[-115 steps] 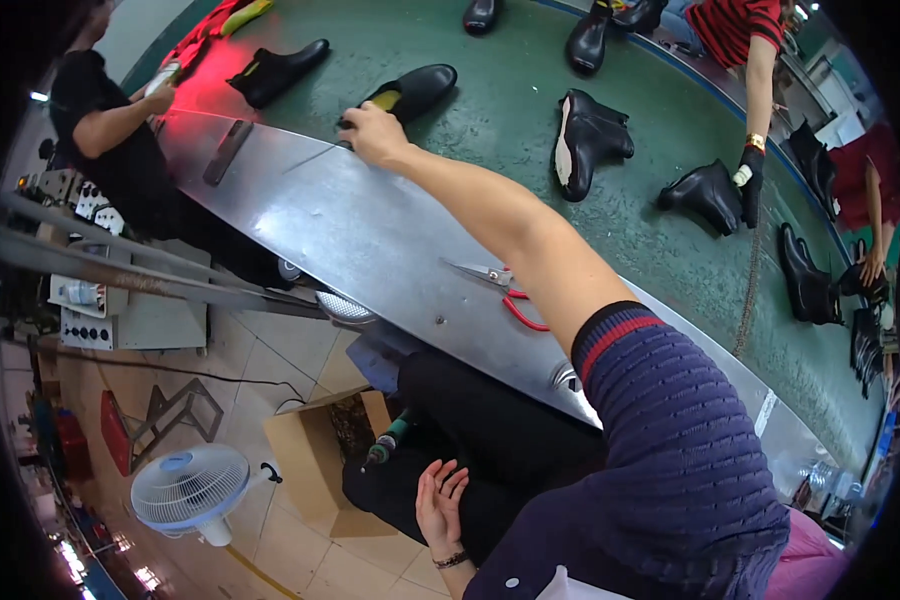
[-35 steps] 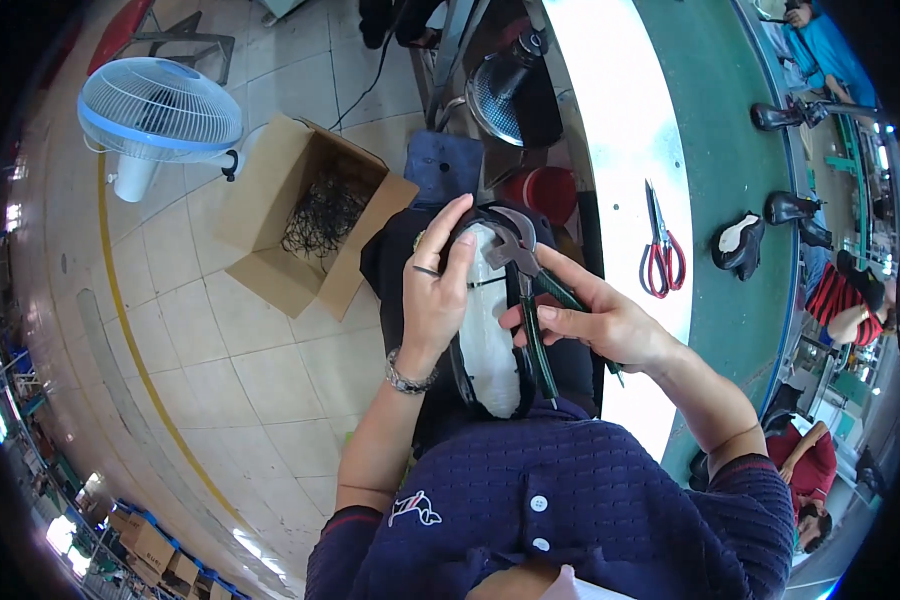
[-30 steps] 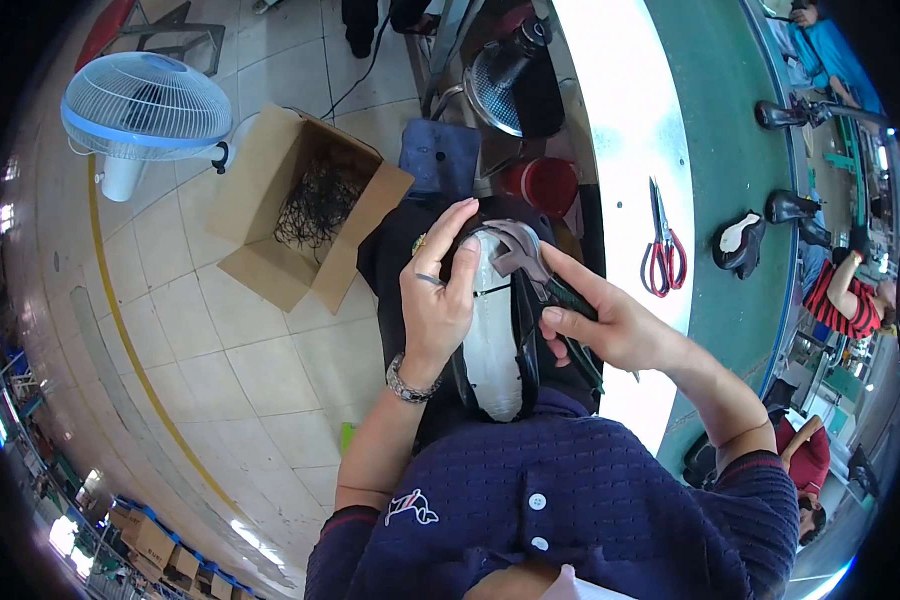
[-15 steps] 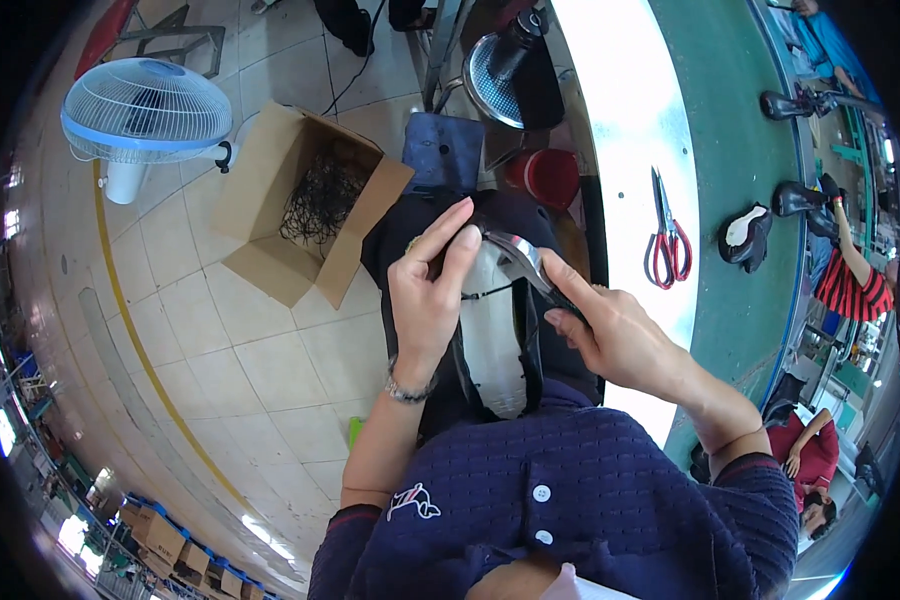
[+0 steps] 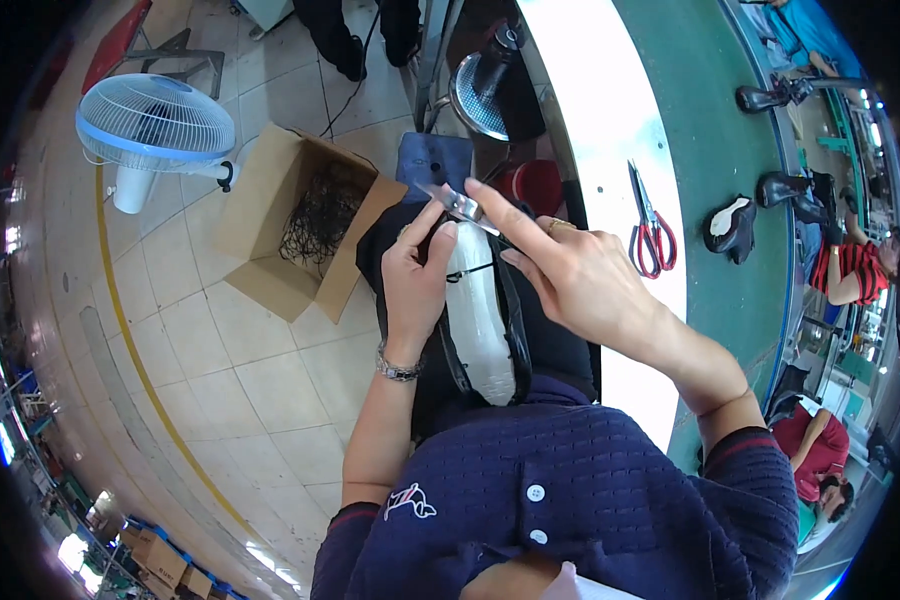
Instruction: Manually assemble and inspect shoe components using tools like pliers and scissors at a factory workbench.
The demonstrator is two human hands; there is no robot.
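Note:
Across my lap lies an upturned shoe [image 5: 482,325] with a white sole-side face, black upper edges around it and a thin black cord across it. At its far end, my left hand [image 5: 413,290] has thumb and fingers closed on the upper's edge. My right hand [image 5: 595,285] grips metal lasting pincers [image 5: 462,206]; their head is at the same end, close to my left fingertips. The pincers' tip is blurred, and their handles are mostly hidden by my right hand.
Red-handled scissors [image 5: 652,232] lie on the white bench edge [image 5: 610,110] to my right. Another black shoe [image 5: 732,230] rests on the green surface [image 5: 705,150]. At left are an open cardboard box [image 5: 260,215] with black strands and a fan [image 5: 155,120]. A stool [image 5: 480,95] stands ahead.
My right hand and the pincers have turned at the shoe's far end, the pincers' head now pointing up and left. My left hand stays on that end.

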